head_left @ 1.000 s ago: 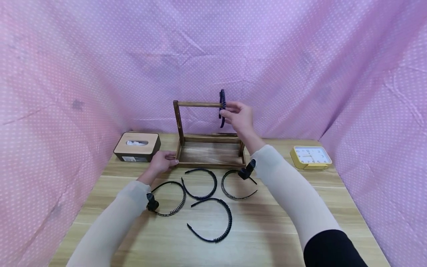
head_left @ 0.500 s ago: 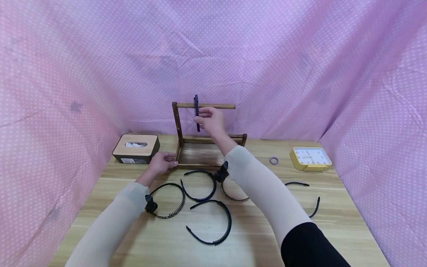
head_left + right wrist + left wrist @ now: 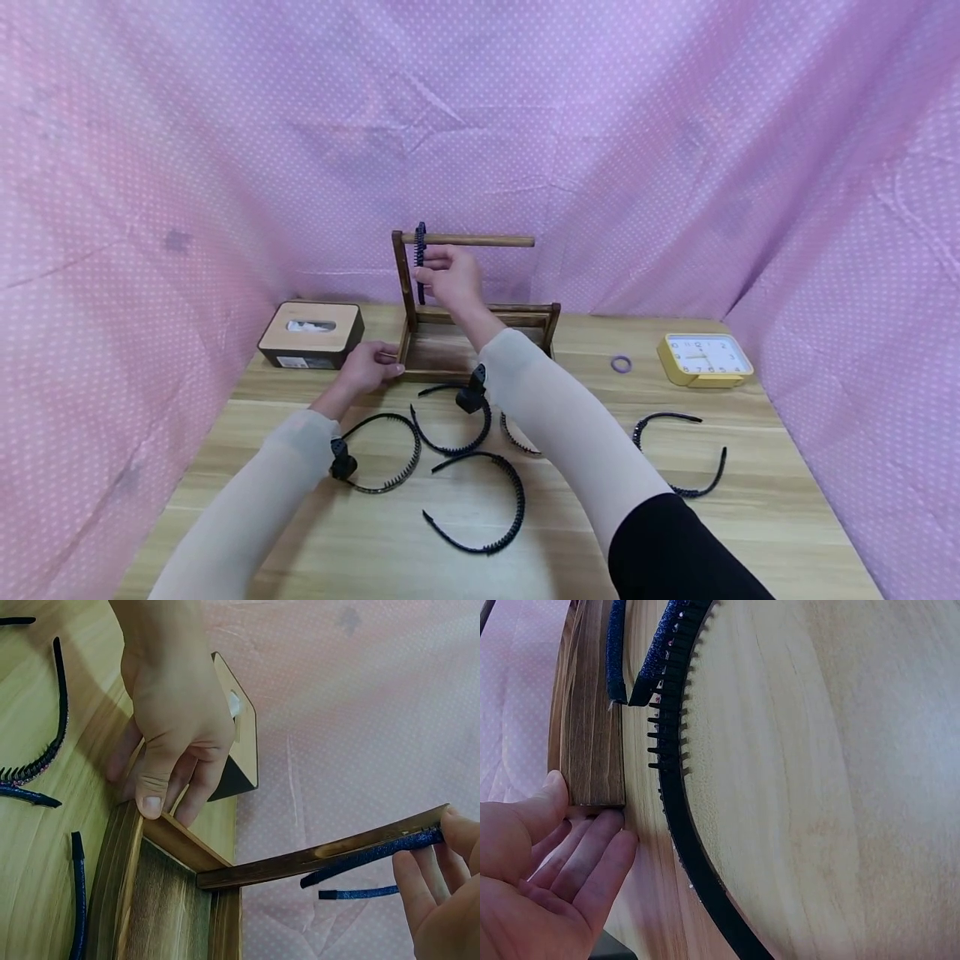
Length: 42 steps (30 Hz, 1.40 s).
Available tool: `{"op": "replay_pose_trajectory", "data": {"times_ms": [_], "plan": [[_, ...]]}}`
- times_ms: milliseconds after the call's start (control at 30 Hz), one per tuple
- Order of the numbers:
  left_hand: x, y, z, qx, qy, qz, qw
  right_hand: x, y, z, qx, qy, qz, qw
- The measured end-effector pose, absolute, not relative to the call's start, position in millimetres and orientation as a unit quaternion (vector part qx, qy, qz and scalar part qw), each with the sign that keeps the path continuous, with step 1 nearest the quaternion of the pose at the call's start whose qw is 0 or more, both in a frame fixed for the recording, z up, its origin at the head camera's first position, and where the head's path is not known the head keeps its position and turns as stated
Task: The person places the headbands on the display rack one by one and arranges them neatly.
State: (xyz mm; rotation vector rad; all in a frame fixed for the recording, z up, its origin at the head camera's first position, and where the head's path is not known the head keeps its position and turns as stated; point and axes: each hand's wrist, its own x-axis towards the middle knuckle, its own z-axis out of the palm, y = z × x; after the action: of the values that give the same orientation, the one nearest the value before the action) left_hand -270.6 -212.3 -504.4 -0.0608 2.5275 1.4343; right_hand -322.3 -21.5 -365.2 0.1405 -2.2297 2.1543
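A dark blue toothed headband (image 3: 420,236) hangs over the bar (image 3: 487,241) of a brown wooden stand (image 3: 407,287), close to its upright post. My right hand (image 3: 453,279) pinches the headband's lower part between thumb and fingers; its two ends show below the bar in the right wrist view. My left hand (image 3: 365,368) holds the front left corner of the stand's tray base, thumb on the edge and fingers against the outer side (image 3: 562,862). Nearest to that hand on the table lies another toothed headband (image 3: 676,795).
Several dark headbands lie on the wooden table, including a front one (image 3: 519,492) and one at the right (image 3: 720,475). A tissue box (image 3: 311,329) stands left of the stand. A small purple ring (image 3: 621,364) and a yellow clock (image 3: 705,358) are at the right.
My right hand has slid the headband leftward along the bar, from its free right end to near the post. My left hand has stayed at the stand's corner.
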Motion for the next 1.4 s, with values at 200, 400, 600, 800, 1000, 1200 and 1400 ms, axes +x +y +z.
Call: {"op": "replay_pose_trajectory", "data": {"times_ms": [200,400,600,800,1000,1200,1400], "plan": [[-269,-212,-502,-0.02,0.87,0.478,0.116,-324,-22,-366,0.051,-0.72,0.692,0.01],[-269,-212,-502,-0.021,0.871,0.476,0.118,-325,-20,-366,0.054,-0.723,0.689,-0.006],[-268,-211,-501,-0.02,0.87,0.478,0.117,-324,-18,-364,0.062,-0.731,0.679,-0.008],[-268,-211,-498,-0.019,0.874,0.472,0.115,-323,-17,-364,0.059,-0.732,0.679,-0.009],[-267,-211,-499,-0.014,0.876,0.469,0.113,-323,-13,-366,0.062,-0.74,0.669,-0.007],[-265,-210,-498,-0.021,0.875,0.469,0.114,-322,3,-362,0.081,-0.742,0.665,-0.007],[-264,-210,-497,-0.025,0.874,0.472,0.113,-315,37,-354,0.104,-0.759,0.643,-0.003]]}}
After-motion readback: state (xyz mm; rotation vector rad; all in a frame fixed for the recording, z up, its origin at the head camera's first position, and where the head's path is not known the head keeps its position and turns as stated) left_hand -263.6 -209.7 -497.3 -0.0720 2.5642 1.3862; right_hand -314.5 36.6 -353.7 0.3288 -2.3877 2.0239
